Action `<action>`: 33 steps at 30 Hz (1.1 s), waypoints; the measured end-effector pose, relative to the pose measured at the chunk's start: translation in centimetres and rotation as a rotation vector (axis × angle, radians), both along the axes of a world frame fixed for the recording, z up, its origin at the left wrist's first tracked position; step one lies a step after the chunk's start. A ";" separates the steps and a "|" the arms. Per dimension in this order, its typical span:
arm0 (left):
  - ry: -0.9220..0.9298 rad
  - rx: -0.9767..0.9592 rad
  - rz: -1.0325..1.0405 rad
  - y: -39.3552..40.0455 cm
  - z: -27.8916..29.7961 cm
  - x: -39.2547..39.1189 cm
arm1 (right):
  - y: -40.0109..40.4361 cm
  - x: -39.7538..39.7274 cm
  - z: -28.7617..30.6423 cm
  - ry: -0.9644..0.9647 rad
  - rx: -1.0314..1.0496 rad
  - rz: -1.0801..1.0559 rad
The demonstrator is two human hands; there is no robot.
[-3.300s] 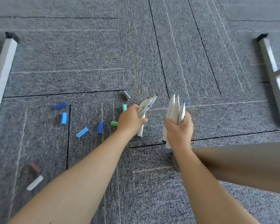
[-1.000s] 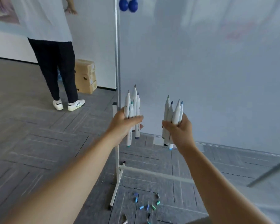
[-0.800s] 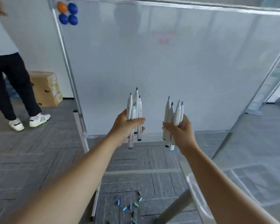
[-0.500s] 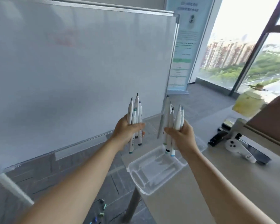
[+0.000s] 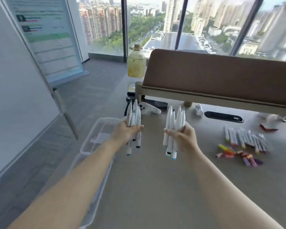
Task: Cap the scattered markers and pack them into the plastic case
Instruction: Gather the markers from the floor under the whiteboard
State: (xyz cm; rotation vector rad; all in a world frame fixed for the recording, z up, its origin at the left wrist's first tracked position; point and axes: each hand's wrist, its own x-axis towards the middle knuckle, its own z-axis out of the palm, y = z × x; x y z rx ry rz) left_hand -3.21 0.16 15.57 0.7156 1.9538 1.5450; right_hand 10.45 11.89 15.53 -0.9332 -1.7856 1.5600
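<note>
Markers, two fistfuls of them, held upright over the tabletop (image 5: pixel 155 187)! The left hand (image 5: pixel 125 133) has its grip wrapped round one bundle (image 5: pixel 133 123), the right hand (image 5: pixel 182 138) clamps a second bundle (image 5: pixel 173 128), tips pointing up and bare of caps (sensible, it keeps wet nibs off skin and surface). Both fists hang clear of the tabletop, the left one just beside the clear plastic case (image 5: pixel 96 134), which lies open at the left edge, part of it hidden behind the forearm. Off to the right, a row of other markers (image 5: pixel 244 138) lies flat with a heap of loose caps (image 5: pixel 238 154) just in front, laid out for matching, I'd say. My read: these bundles need setting down near that row before capping begins. Watch for rolling!
</note>
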 end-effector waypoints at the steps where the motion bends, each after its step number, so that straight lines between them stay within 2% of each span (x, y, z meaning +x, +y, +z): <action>1: 0.007 -0.024 -0.046 1.3 -0.8 0.6 | 0.7 1.2 -0.8 -0.017 -0.011 -0.049; 5: -0.018 -0.078 -0.206 6.2 -3.9 3.4 | 3.3 5.5 -3.5 -0.094 -0.094 -0.212; 10: -0.040 -0.146 -0.257 11.8 -6.5 5.8 | 7.4 8.7 -5.7 -0.159 -0.143 -0.303; 23: -0.075 -0.282 -0.157 26.2 -10.5 7.3 | 21.9 6.7 -9.0 -0.346 -0.134 -0.219; 33: -0.109 -0.357 -0.265 34.0 -13.5 7.1 | 28.9 4.6 -12.3 -0.395 -0.243 -0.218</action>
